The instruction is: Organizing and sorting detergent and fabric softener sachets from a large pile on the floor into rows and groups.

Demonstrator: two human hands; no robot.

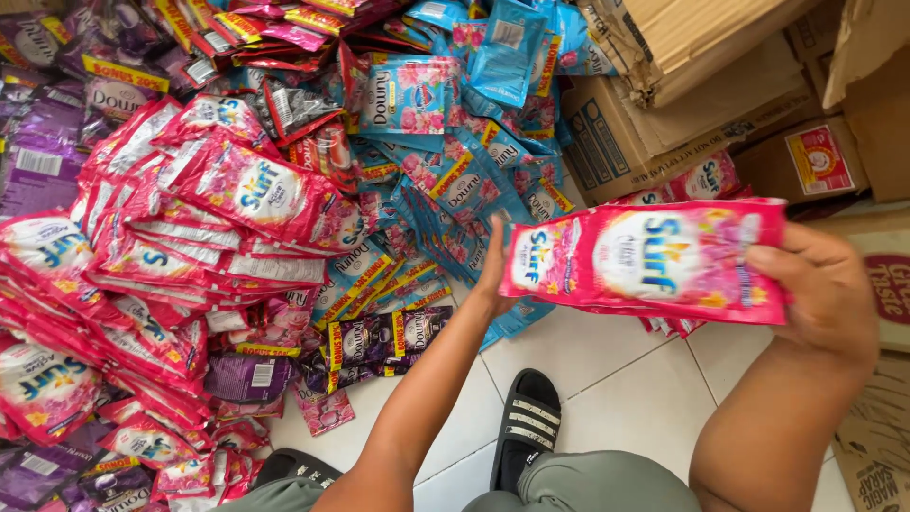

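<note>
We hold a flat stack of glossy pink plastic sachets (654, 258) level in front of us, above the white tiled floor (616, 379). Our right hand (825, 289) pinches the stack's right end, thumb on top and the other digits underneath, so that grip is closed on the sachets. Our left hand (493, 270) presses flat and open against the stack's left end, squaring it; we cannot tell whether any finger curls behind it.

How many sachets the stack holds we cannot count; only the top one shows whole, with edges of others beneath. We judge the sorting to be well under way but far from done: one bundle is in hand, while large heaps lie on the floor.

To the left spreads a big heap of pink sachets (142, 265), too many to count. Ahead lies a heap of blue flowered sachets (445, 180), likewise uncountable. Dark purple sachets (379, 341) sit near our left wrist and along the left edge. At least four brown cardboard boxes (664, 104) stand at the upper right. One black striped sandal (526, 427) shows on our foot below.
</note>
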